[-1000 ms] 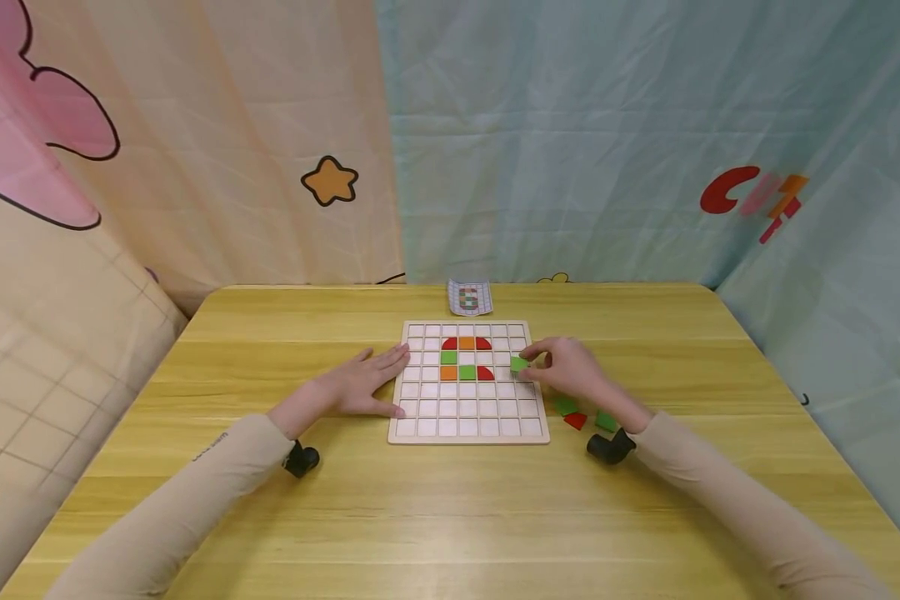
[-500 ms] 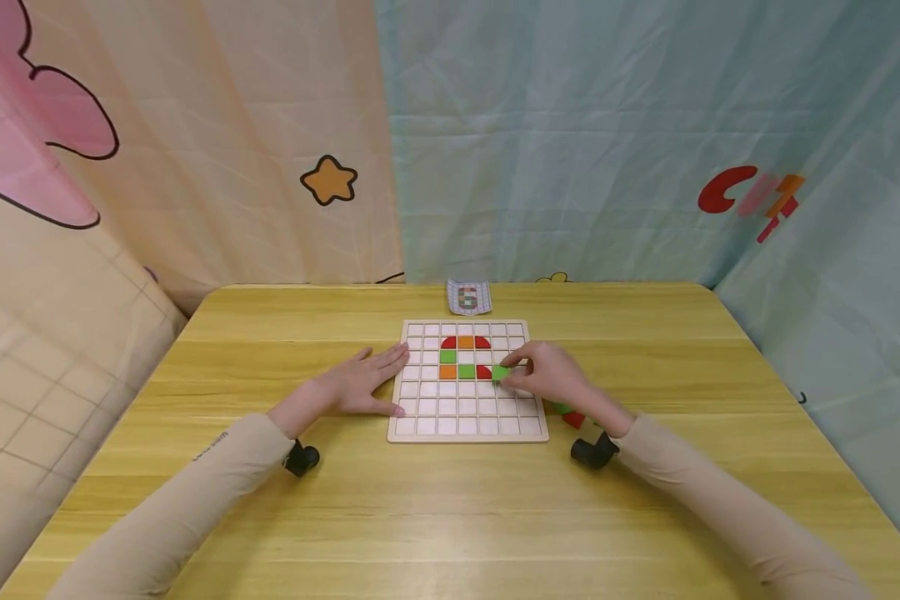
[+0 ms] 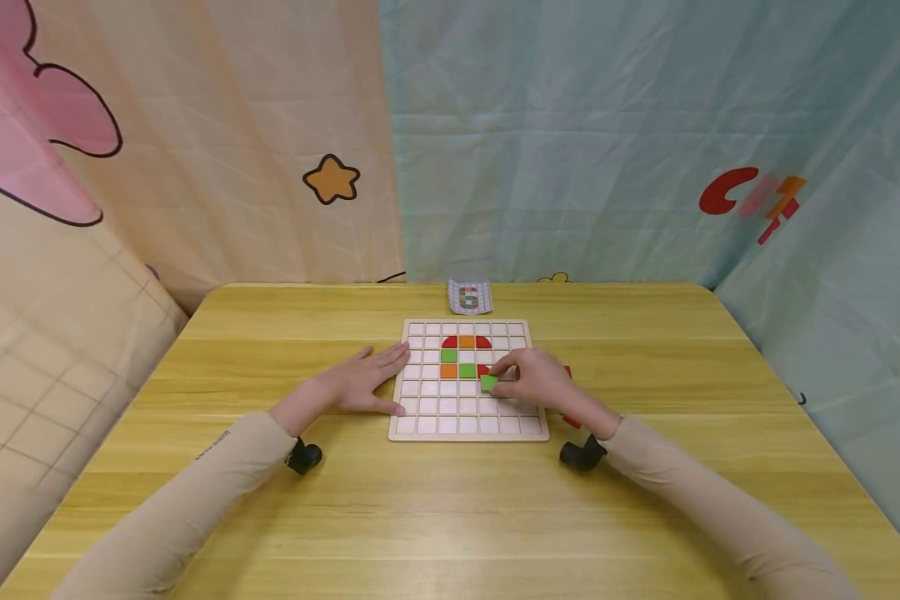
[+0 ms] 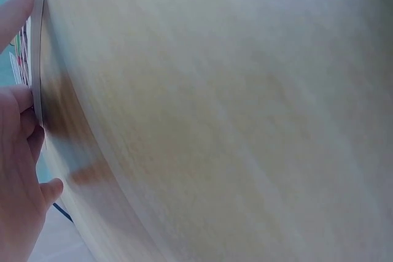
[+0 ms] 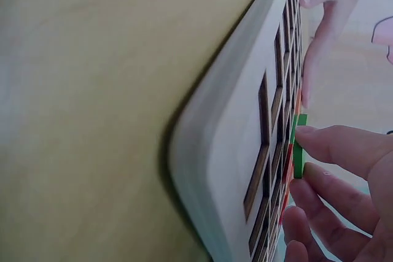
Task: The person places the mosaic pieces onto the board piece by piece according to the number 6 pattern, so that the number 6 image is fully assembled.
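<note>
Green tile [image 3: 488, 383] & R hand [image 3: 536, 379] have shifted left & nearer vs. a sec ago. At left, L hand [image 3: 360, 387] rests on left edge of gridded board [image 3: 450, 436], fingers straight, gripping nothing. Board's on counter [image 3: 390, 517], w/ coloured pieces [image 3: 448, 372] in its far half; pic card [image 3: 469, 298] just beyond. R hand's fingers, nearly closed, pinch the green tile over board, just near of red quarter-round [image 3: 483, 370]; can't tell if it's touching. Far right: red bits [image 3: 572, 422], partly hidden by R hand & arm.
</note>
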Tool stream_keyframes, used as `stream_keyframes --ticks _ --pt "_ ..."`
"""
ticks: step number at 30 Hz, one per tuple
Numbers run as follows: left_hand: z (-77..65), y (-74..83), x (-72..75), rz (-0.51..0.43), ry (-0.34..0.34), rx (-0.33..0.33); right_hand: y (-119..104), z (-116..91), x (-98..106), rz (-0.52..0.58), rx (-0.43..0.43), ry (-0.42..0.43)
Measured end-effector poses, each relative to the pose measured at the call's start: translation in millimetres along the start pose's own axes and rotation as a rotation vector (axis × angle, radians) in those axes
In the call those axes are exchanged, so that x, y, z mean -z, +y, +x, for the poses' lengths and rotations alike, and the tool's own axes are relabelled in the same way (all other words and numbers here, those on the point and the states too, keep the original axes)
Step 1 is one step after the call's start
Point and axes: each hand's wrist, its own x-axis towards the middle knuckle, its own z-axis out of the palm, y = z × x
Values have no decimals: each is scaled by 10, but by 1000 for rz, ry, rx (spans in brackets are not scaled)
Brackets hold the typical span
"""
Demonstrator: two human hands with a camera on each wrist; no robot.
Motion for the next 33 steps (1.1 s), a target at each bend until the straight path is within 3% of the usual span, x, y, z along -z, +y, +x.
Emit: stream_keyframes --ticks 26,33 --pt "1 17 20 -2 -12 10 -29 20 -22 -9 -17 -45" --pt "-3 18 19 -11 -10 5 -49 25 -16 18 -56 -62"
